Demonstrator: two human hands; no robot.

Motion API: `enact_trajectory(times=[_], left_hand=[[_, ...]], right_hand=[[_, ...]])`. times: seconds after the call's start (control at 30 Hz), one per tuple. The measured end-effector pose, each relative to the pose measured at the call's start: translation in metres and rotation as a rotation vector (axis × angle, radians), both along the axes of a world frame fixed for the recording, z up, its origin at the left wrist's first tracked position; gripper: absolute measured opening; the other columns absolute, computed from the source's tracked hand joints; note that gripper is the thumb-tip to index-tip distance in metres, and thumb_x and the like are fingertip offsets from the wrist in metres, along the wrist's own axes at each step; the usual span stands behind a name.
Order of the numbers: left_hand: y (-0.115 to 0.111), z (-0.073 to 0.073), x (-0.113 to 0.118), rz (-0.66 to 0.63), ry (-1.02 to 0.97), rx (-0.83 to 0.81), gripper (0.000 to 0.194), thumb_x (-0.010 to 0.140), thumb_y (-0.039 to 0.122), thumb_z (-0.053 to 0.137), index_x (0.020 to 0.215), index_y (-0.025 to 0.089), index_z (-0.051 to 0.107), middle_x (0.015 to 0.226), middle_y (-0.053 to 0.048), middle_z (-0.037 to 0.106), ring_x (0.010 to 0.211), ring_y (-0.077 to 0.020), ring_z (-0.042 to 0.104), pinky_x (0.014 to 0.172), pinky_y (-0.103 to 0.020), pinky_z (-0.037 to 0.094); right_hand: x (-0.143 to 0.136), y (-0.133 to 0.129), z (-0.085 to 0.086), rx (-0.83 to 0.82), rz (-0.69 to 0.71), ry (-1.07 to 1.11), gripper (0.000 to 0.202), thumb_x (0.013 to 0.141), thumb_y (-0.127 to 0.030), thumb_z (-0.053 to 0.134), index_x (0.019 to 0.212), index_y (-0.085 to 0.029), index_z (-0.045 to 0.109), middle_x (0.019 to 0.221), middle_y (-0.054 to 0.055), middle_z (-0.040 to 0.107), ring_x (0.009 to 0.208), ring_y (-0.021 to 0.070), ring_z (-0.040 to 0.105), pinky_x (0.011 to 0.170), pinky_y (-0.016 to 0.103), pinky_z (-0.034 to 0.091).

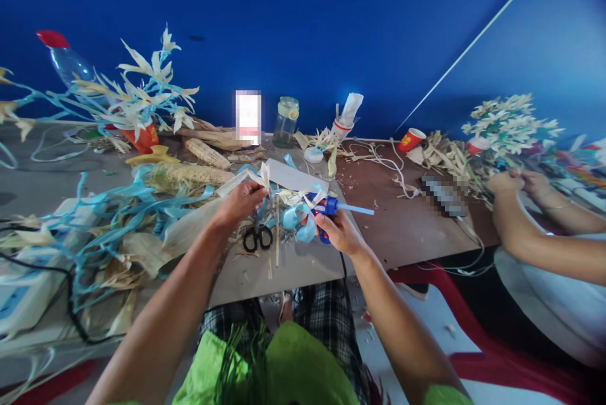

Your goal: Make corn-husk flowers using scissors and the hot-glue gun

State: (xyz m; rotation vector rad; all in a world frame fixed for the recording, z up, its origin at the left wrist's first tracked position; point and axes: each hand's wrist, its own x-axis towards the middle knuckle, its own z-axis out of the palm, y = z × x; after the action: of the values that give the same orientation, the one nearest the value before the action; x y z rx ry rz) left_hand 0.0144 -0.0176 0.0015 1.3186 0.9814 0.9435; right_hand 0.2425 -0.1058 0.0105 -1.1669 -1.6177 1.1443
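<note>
While both hands sit either side of the scissors, the glue gun is the largest thing held, to their right. The right hand has its fingers curled closed around it; how they meet underneath is hidden. It should be rigid and fairly light, best held by the handle, well clear of a likely hot nozzle. The ribbon, right of the scissors beside the gun, looks soft, slippery and easily bent; an edge is the place to take it. Beyond the scissors, the left hand pinches a pale husk between thumb and fingertips, nearly closed; probably featherlight, dry and apt to split, it suits a grip at the base.
</note>
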Motion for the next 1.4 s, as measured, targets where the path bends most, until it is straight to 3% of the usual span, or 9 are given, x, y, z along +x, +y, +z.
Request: enact_trajectory(times=[0.47,0.93,1.17,1.4], left_hand=[[-0.006,0.009,0.002,0.006,0.048,-0.016,0.025,0.070,0.033,0.062,0.055,0.016,0.051,0.044,0.005,0.040,0.041,-0.0068,0.031,0.043,-0.022,0.022],[-0.003,0.005,0.002,0.023,0.115,0.036,0.024,0.069,0.031,0.063,0.053,0.017,0.052,0.043,0.004,0.040,0.040,-0.0075,0.032,0.042,-0.023,0.022],[-0.002,0.006,0.002,0.049,0.160,0.042,0.024,0.069,0.032,0.063,0.054,0.017,0.052,0.043,0.003,0.043,0.041,-0.0087,0.036,0.042,-0.023,0.023],[-0.001,0.006,0.002,0.052,0.177,0.063,0.023,0.070,0.029,0.061,0.052,0.017,0.053,0.042,0.003,0.043,0.040,-0.0090,0.036,0.043,-0.023,0.025]], right_hand=[[-0.004,0.000,-0.002,0.045,-0.007,-0.145,0.042,0.085,-0.054,0.045,0.065,-0.018,0.048,0.054,-0.002,0.047,0.049,0.0098,0.044,0.049,0.022,0.034],[-0.005,-0.008,0.002,0.092,-0.056,-0.153,0.034,0.086,-0.051,0.047,0.079,-0.019,0.055,0.058,-0.002,0.047,0.053,0.0113,0.044,0.049,0.023,0.034],[-0.011,-0.005,0.005,0.107,-0.028,-0.197,0.038,0.086,-0.051,0.045,0.068,-0.019,0.050,0.056,-0.002,0.047,0.052,0.0108,0.043,0.049,0.023,0.033],[-0.008,-0.009,0.001,0.102,-0.048,-0.196,0.035,0.086,-0.049,0.046,0.069,-0.019,0.050,0.056,-0.002,0.046,0.052,0.0109,0.042,0.051,0.023,0.034]])
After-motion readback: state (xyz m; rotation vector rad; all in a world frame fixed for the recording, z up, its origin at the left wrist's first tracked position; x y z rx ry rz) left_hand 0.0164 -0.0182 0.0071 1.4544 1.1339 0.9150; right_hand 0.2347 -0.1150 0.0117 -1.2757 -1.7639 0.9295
